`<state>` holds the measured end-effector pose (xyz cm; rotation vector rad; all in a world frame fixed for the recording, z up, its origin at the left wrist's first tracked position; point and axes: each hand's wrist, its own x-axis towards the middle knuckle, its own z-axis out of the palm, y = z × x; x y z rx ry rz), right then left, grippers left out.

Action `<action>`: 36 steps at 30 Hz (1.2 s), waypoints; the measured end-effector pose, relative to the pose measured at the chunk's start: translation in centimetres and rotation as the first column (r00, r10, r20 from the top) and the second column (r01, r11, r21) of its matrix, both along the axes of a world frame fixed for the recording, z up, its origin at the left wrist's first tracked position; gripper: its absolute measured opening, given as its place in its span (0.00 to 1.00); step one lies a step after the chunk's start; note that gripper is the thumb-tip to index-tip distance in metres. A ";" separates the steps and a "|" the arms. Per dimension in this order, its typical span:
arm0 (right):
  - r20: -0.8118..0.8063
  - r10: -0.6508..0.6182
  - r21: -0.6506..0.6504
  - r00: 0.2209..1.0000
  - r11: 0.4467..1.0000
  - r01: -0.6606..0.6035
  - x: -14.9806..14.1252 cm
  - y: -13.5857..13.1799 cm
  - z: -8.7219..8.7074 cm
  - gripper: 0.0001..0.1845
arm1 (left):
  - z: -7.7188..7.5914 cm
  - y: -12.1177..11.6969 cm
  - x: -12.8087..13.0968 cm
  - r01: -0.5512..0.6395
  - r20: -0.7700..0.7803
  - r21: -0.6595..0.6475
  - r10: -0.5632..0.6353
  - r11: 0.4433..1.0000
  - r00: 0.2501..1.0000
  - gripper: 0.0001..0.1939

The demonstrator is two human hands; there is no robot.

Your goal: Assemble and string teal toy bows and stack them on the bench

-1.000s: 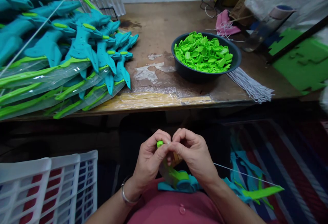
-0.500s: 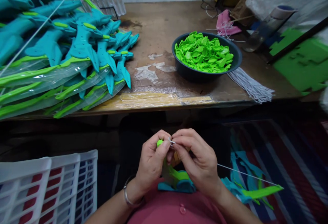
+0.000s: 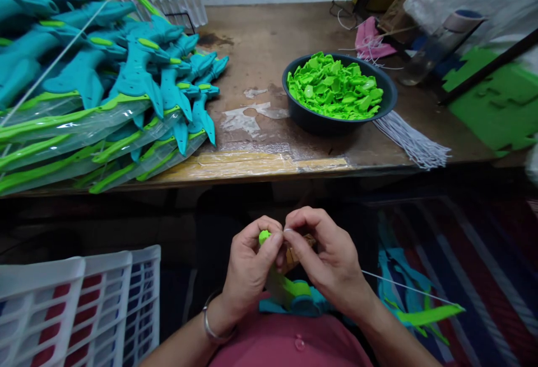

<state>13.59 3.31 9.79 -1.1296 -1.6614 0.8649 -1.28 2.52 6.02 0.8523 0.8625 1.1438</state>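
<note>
Above my lap, my left hand (image 3: 252,260) pinches the green tip of a toy bow (image 3: 290,288), its limb bright green and its teal body partly hidden behind my right hand. My right hand (image 3: 325,258) is closed, thumb and forefinger together on the end of a white string (image 3: 288,230) right beside that tip. From behind my right wrist, a taut stretch of white string runs to a green limb end (image 3: 432,315) at the lower right. How the string meets the tip is hidden by my fingers.
Teal-and-green toy bows (image 3: 138,70) are piled on the table's left. A dark bowl (image 3: 332,125) holds small green plastic pieces (image 3: 336,87); a bundle of white strings (image 3: 414,140) lies beside it. A white plastic crate (image 3: 75,266) stands lower left. Teal parts (image 3: 403,272) rest on striped fabric.
My right hand has shifted slightly up and away from my left, drawing the string end with it. My left hand stays nearly in place on the green tip.
</note>
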 end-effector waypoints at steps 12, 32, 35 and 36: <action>0.000 0.020 0.109 1.000 0.994 -0.020 -0.2 -0.2 -0.4 0.09 | -0.5 0.3 -0.4 0.065 0.120 0.027 -0.068 0.998 0.991 0.07; -0.176 -0.077 -0.149 0.981 0.987 0.051 -0.5 -1.1 -1.1 0.07 | -0.4 0.2 -0.3 0.096 0.142 0.057 -0.103 0.994 0.984 0.09; -0.184 -0.071 -0.160 0.980 0.986 0.041 -0.4 -1.0 -1.1 0.06 | -0.4 0.3 -0.3 0.100 0.150 0.053 -0.107 0.994 0.983 0.09; -0.155 -0.064 -0.131 0.986 0.990 0.044 -0.4 -1.0 -1.0 0.05 | -0.4 0.3 -0.4 0.099 0.149 0.053 -0.106 0.994 0.983 0.09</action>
